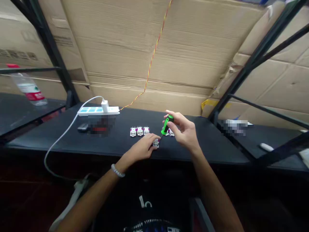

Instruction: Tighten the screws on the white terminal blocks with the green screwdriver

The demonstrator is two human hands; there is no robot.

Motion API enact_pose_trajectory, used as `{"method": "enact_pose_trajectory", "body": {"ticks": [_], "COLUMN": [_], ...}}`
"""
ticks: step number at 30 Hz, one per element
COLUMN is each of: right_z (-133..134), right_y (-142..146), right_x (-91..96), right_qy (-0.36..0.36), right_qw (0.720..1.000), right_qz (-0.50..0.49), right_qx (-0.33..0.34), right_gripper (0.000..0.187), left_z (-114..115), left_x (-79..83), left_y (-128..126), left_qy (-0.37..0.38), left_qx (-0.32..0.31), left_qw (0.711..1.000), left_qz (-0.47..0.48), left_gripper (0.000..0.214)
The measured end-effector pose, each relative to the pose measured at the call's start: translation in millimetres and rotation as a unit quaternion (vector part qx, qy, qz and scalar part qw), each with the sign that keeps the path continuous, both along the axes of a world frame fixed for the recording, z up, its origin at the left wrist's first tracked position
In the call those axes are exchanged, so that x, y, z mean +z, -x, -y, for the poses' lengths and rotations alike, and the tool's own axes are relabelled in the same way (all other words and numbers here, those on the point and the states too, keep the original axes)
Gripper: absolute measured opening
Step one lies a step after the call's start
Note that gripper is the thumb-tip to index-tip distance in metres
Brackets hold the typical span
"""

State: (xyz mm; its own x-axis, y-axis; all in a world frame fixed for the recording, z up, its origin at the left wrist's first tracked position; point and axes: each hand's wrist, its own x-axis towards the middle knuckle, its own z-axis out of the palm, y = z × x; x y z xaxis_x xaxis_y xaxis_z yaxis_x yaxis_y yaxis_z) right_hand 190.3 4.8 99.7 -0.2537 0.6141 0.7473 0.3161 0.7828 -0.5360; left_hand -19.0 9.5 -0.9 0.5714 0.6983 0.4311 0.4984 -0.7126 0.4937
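Observation:
My right hand (183, 129) grips the green and black handle of a screwdriver (166, 125), its shaft slanting down to the left. The tip meets or comes very close to a small white and purple part (156, 143) on the black table. My left hand (144, 146) pinches that part between thumb and fingers, hiding some of it. Just beyond the left hand, a row of similar small white and purple parts (139, 131) lies on the table. More of them (171, 132) sit behind the screwdriver, partly covered by my right hand.
A white power strip (96, 111) with a plugged-in charger (105, 105) stands at the back left; its white cable (59, 139) hangs over the front edge. A dark object (83, 128) lies nearby. Black metal posts (243, 75) flank the table (116, 141). A bottle (31, 90) stands far left.

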Motion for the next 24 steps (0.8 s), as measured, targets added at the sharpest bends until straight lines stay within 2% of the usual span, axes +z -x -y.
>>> {"method": "enact_pose_trajectory", "body": {"ticks": [2, 4, 8, 9, 12, 14, 15, 18, 20, 24], "right_z": [-0.2, 0.0, 0.1, 0.0, 0.2, 1.2, 1.9, 3.3, 3.4, 4.1], "right_y": [1.5, 2.1, 0.2, -0.3, -0.6, -1.1, -1.8, -5.3, -7.0, -4.2], "right_x": [0.2, 0.1, -0.6, -0.3, 2.3, 3.8, 4.1, 2.8, 2.3, 6.9], "right_qy": [-0.04, -0.054, 0.026, 0.031, -0.03, -0.06, -0.054, 0.025, 0.055, -0.018], "right_qw": [0.997, 0.994, 0.999, 0.999, 0.997, 0.992, 0.993, 0.999, 0.997, 0.999], "right_qz": [0.004, 0.017, 0.01, 0.006, 0.009, 0.02, 0.026, 0.024, 0.011, 0.035], "right_qx": [-0.073, -0.097, 0.034, 0.038, -0.067, -0.111, -0.098, 0.022, 0.061, -0.028], "right_gripper": [0.031, 0.035, 0.048, 0.046, 0.031, 0.031, 0.035, 0.054, 0.055, 0.036], "left_z": [-0.2, -0.5, -0.4, -0.3, 0.3, 0.7, 0.9, 1.0, 0.6, -0.8], "left_x": [-0.4, -0.7, -0.2, 0.2, 1.7, 2.5, 2.7, 2.5, 1.7, 0.3], "left_y": [0.4, 0.7, 0.9, 0.9, 0.9, 0.9, 1.0, 1.3, 1.6, 1.7], "left_qy": [0.0, 0.002, 0.005, 0.005, 0.003, 0.006, 0.008, 0.012, 0.011, 0.008], "left_qx": [-0.001, -0.001, -0.003, -0.004, -0.006, -0.003, -0.001, -0.001, -0.006, -0.006], "left_qw": [1.0, 1.0, 1.0, 1.0, 1.0, 1.0, 1.0, 1.0, 1.0, 1.0], "left_qz": [0.002, 0.006, 0.004, 0.002, 0.002, 0.005, 0.005, 0.004, 0.005, 0.005], "left_gripper": [0.036, 0.036, 0.036, 0.035, 0.035, 0.035, 0.035, 0.035, 0.035, 0.035]}}
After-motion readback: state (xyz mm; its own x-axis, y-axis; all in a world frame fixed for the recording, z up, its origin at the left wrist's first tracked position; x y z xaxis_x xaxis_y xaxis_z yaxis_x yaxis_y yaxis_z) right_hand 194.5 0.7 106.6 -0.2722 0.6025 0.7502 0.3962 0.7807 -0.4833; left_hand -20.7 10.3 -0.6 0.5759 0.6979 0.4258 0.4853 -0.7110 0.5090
